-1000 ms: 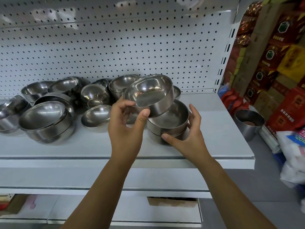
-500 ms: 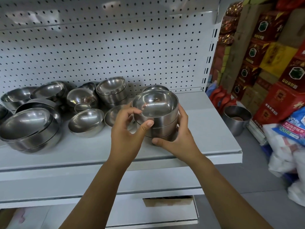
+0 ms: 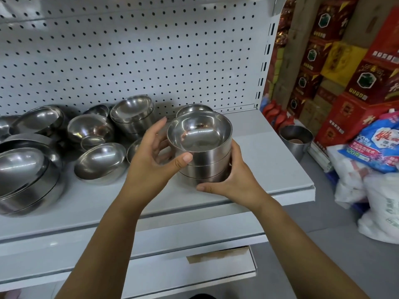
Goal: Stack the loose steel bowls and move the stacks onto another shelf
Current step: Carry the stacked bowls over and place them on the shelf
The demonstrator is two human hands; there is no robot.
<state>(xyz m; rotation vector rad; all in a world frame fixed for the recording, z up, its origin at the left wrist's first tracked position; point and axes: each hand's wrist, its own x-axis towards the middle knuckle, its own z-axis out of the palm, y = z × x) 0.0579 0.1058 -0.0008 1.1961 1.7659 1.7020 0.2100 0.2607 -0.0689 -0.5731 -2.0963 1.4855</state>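
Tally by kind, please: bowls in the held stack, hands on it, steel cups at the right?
Bowls in the held stack: 3
Hands gripping it, left hand and right hand: 2
Separate steel cup: 1
Total: 6

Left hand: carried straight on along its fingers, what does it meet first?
Past the held stack, probably the pegboard back panel, through the gap beside the rear bowl; depth unclear.

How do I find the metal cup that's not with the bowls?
Find the white shelf and follow it to its right end. Just past that end, before the red boxes, stands the cup. Unlike the round bowls, it is straight-sided, stands alone, and has something brown inside.
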